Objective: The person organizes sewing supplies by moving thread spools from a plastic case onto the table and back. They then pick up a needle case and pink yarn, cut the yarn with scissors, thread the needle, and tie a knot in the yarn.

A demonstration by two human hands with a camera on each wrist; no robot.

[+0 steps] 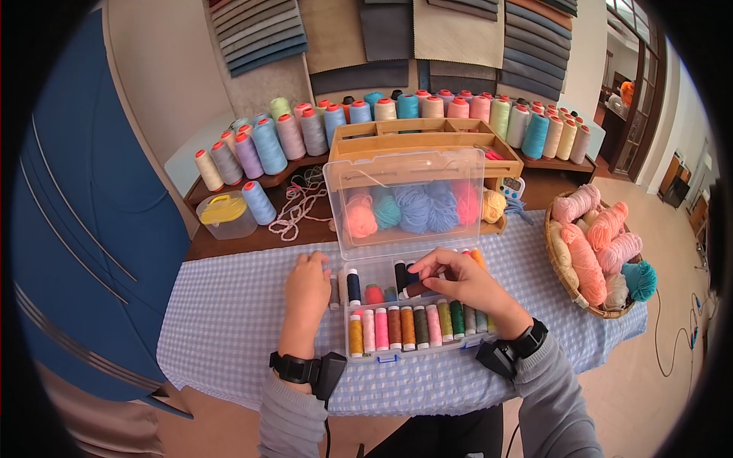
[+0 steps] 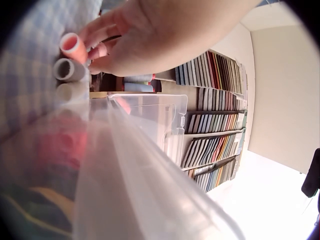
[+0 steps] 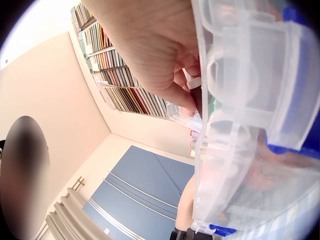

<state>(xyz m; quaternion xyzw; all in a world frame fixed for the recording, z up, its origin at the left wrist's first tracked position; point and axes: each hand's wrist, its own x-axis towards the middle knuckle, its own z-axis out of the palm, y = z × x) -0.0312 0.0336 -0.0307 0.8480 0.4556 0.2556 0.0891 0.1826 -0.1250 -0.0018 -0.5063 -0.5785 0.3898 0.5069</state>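
My right hand (image 1: 456, 276) is above the clear plastic box (image 1: 418, 354), pinching a dark brown thread spool (image 1: 413, 290) that lies sideways. Beneath it are dark spools (image 1: 400, 273) in the back compartments. A navy spool (image 1: 353, 287) stands at the box's left. Along the front runs a row of coloured thread spools (image 1: 395, 328). On the cloth left of the box, my left hand (image 1: 307, 294) has bent fingers round a coral spool (image 2: 75, 48), which the hand hides in the head view. Beside it lies a grey spool (image 1: 334, 292).
The raised clear lid (image 1: 405, 243) stands behind the box, with yarn balls (image 1: 416, 208) visible through it. Farther back are a wooden rack (image 1: 420, 156) and rows of thread cones (image 1: 313, 131). A basket (image 1: 563, 263) of yarn sits right; a yellow-lidded container (image 1: 227, 221) sits left.
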